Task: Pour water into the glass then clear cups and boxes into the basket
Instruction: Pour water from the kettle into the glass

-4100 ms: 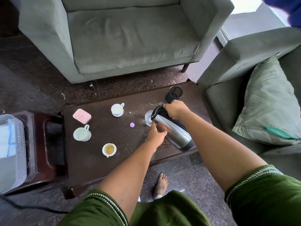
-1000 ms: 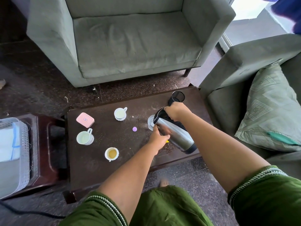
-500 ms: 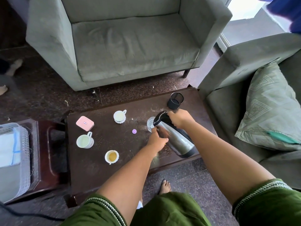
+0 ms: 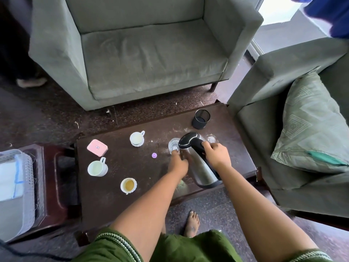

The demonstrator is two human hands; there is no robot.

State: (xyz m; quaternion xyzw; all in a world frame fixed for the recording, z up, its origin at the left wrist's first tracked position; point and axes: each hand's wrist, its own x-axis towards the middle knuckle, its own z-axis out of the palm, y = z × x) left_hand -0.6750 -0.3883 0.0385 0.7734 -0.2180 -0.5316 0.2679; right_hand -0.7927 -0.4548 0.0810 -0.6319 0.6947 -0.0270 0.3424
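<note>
A steel kettle [image 4: 200, 168] with a black lid stands tilted on the dark table [image 4: 113, 201]. My right hand [image 4: 215, 156] grips its black handle. My left hand [image 4: 177, 163] presses against the kettle's side, fingertips close to a clear glass [image 4: 173, 145] just left of the spout. Three white cups stand to the left: one at the back [image 4: 137, 138], one at the left [image 4: 97, 168], one with brown liquid at the front [image 4: 129, 185]. A pink box [image 4: 97, 147] lies at the back left. The white mesh basket [image 4: 28, 167] sits on a side stand at far left.
A second small glass [image 4: 211, 138] shows behind the kettle, with a black mesh cup [image 4: 201, 119] at the table's back right and a purple cap [image 4: 154, 155] mid-table. A grey sofa [image 4: 151, 53] faces me; an armchair with a cushion [image 4: 311, 129] is on the right.
The kettle has swung back from its steep tilt over the glass to a more upright pose. My left hand slid lower along its side, nearer the glass.
</note>
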